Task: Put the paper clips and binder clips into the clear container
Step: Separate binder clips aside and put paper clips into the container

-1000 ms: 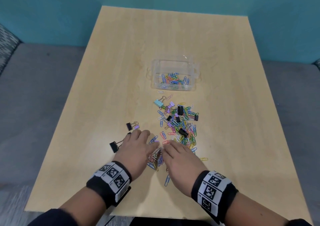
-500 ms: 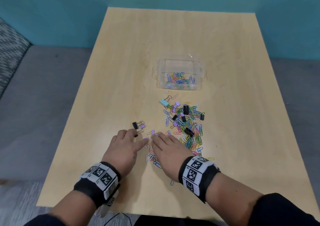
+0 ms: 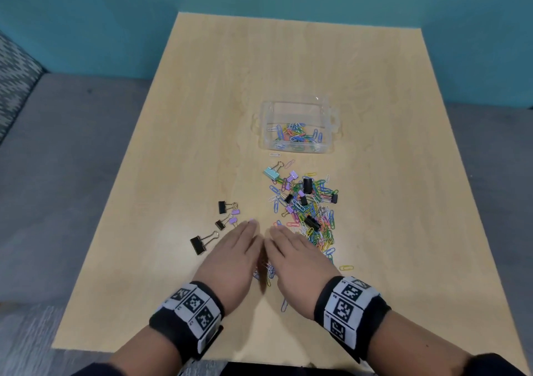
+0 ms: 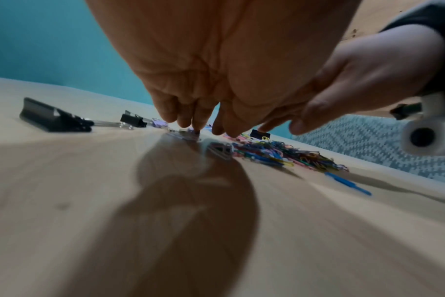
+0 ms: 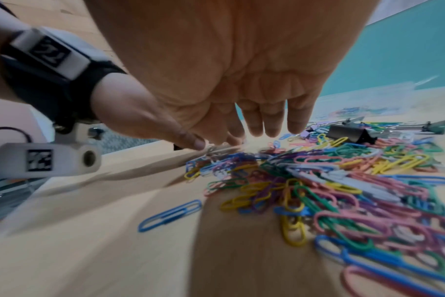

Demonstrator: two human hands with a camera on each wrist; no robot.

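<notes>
Spreading across the near half of the table point(image 3: 202, 101) is the work: a loose heap of coloured paper clips point(image 3: 314, 217), with binder clips scattered in it and off to its left. Beyond the heap, apart from it, sits the container point(image 3: 300, 110), open-topped, with a thin layer of paper clips already in its bottom. It looks like light, thin plastic and would likely skid if knocked, so loads are best dropped in from above rather than pushed against its wall.

Both hands lie palm-down at the near end of the heap. The left hand point(image 3: 233, 257) and right hand point(image 3: 294, 260) are side by side, fingers straight and close together, tips angled toward each other with a few clips between and under them. Neither grips anything; from the wrist views the fingertips touch or nearly touch the tabletop, as if herding clips together.

The biggest black binder clip point(image 3: 199, 244) lies alone just left of the left hand, with three smaller ones point(image 3: 227, 214) beyond it. These are stiff and springy and heavier than the rest; I judge they are best pinched by the folded body or by the wire handles, one at a time.

The paper clips are light, slick and flat on smooth wood, hard to pick up singly. They tangle, so raking them into a mound and scooping with cupped hands should serve best. A single blue clip point(image 5: 169, 215) lies apart, near the right wrist.
</notes>
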